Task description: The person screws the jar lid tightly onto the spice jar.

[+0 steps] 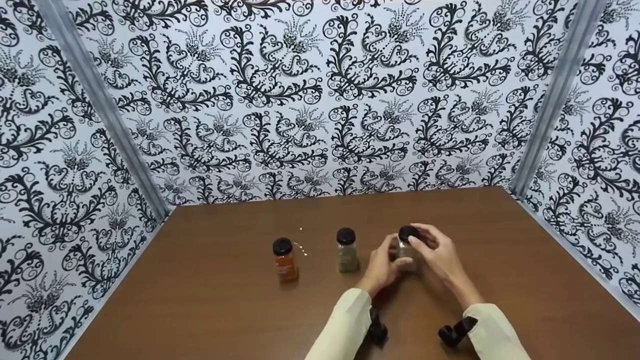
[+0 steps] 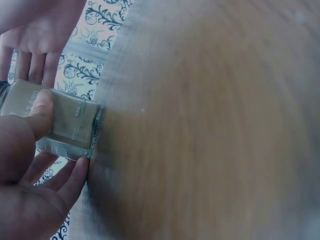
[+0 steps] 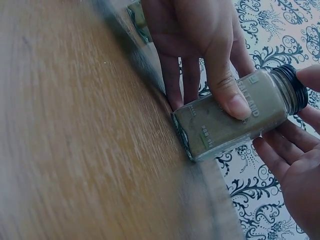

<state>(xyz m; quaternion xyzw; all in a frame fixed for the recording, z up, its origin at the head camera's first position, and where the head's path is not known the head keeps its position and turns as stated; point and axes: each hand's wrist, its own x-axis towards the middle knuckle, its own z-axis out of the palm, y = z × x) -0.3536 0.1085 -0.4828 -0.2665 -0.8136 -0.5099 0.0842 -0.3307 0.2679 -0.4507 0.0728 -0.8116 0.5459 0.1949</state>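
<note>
A square glass spice jar (image 3: pixel 200 125) with a brownish-grey filling and raised lettering stands at the right of the table in the head view. My left hand (image 1: pixel 381 267) grips its body, the thumb pressed on the lettered face. My right hand (image 1: pixel 442 255) pinches its black ribbed lid (image 3: pixel 291 89) between thumb and fingers. The lid sits on the jar's neck. In the left wrist view the jar's base (image 2: pixel 95 127) is at the tabletop; the lid is mostly cut off by the frame edge.
To the left stand a jar of green herbs (image 1: pixel 347 256) and a jar of orange spice (image 1: pixel 286 267), both black-lidded. Small pale bits (image 1: pixel 302 248) lie between them. Patterned walls (image 1: pixel 300 125) enclose the brown table (image 1: pixel 225 310) at the back and sides.
</note>
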